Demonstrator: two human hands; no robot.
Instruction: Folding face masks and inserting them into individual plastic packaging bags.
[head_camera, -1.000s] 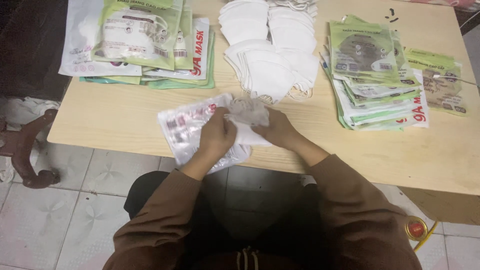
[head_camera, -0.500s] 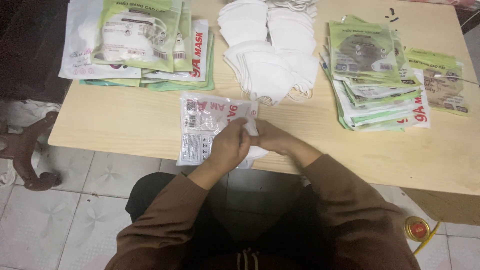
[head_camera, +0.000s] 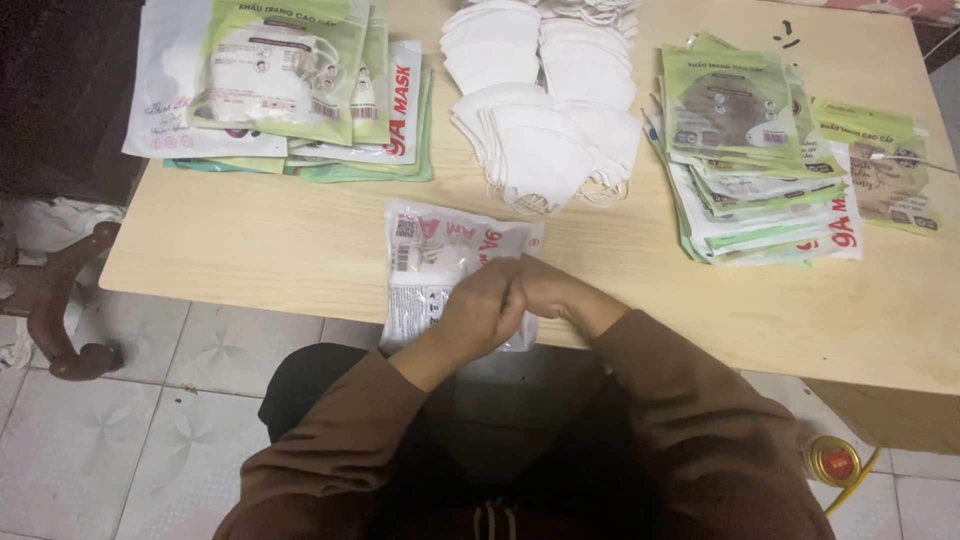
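Observation:
A white mask packet (head_camera: 430, 255) with red lettering lies flat at the near edge of the wooden table (head_camera: 300, 250), its lower end hanging over the edge. My left hand (head_camera: 480, 310) and my right hand (head_camera: 545, 288) press together on the packet's lower right part, fingers closed on it. Both brown sleeves reach up from below. What the fingers pinch is hidden under the hands.
Loose white masks (head_camera: 545, 120) are piled at the table's middle back. Stacks of green and white packets lie at the back left (head_camera: 280, 90) and at the right (head_camera: 760, 160). A dark wooden chair leg (head_camera: 50, 310) stands on the tiled floor at left; a small red-capped can (head_camera: 832, 462) at lower right.
The packet has turned from a slanted, crumpled lie to a flat, upright one. My hands have drawn closer together and slid toward its lower right edge.

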